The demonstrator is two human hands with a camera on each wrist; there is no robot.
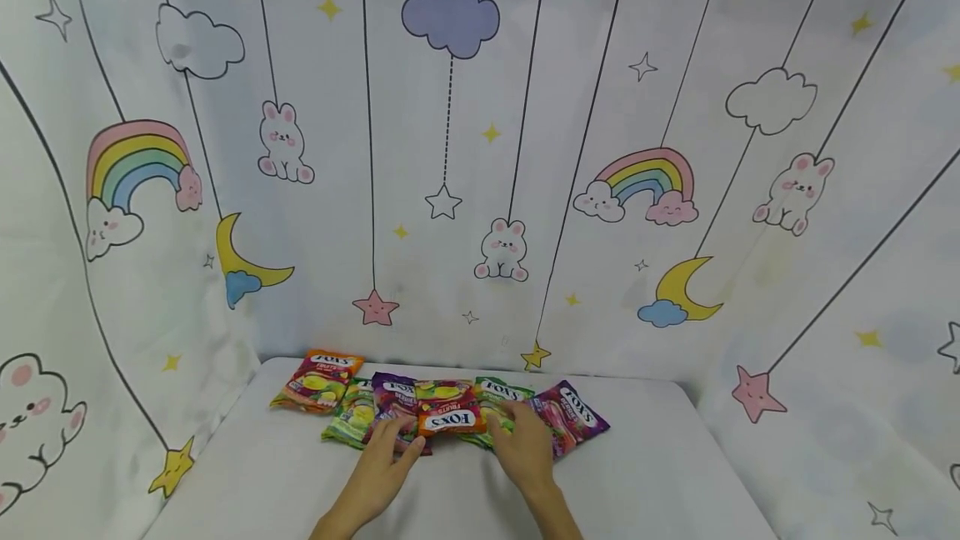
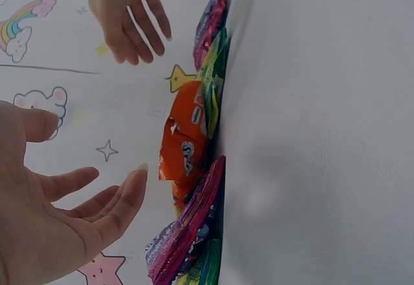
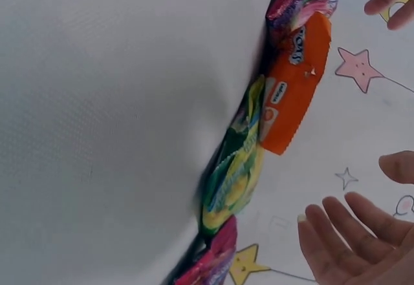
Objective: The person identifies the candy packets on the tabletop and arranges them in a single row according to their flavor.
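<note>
A row of Fox's candy bags lies along the back of the white table. An orange-and-red Fruits bag (image 1: 450,408) sits in the middle, overlapping a purple Berries bag (image 1: 393,390) and a green bag (image 1: 502,388). My left hand (image 1: 380,469) hovers by the middle bag's left side, fingers apart and loosely bent. On the other side is my right hand (image 1: 523,448), above the green bag and partly hiding it. Both wrist views show a gap between the hands and the bags; neither hand holds anything.
Another orange Fruits bag (image 1: 318,382) lies at the row's far left, beside a green bag (image 1: 352,419). A purple Berries bag (image 1: 573,419) ends the row at the right. Behind the table (image 1: 637,473) hangs a white printed curtain (image 1: 420,265), which also encloses both sides.
</note>
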